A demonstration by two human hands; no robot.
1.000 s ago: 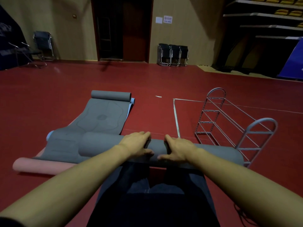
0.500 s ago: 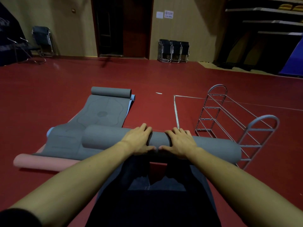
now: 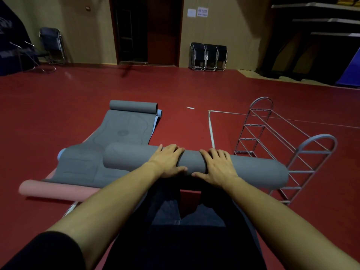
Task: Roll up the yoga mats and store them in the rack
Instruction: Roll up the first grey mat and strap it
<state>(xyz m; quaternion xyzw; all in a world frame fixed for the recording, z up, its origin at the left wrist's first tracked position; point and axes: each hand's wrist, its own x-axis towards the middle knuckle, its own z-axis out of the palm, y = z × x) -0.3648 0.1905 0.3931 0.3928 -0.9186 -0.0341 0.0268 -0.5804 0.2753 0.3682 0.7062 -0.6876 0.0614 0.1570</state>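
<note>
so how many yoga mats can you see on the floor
4. A rolled grey mat under both hands, a half-unrolled grey mat behind it, a blue mat peeking from beneath that, and a pink mat at near left. More may be hidden.

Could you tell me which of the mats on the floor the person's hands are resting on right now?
The fully rolled grey mat lying crosswise nearest the person; both the left hand and right hand press on it. The other grey mat is untouched.
</note>
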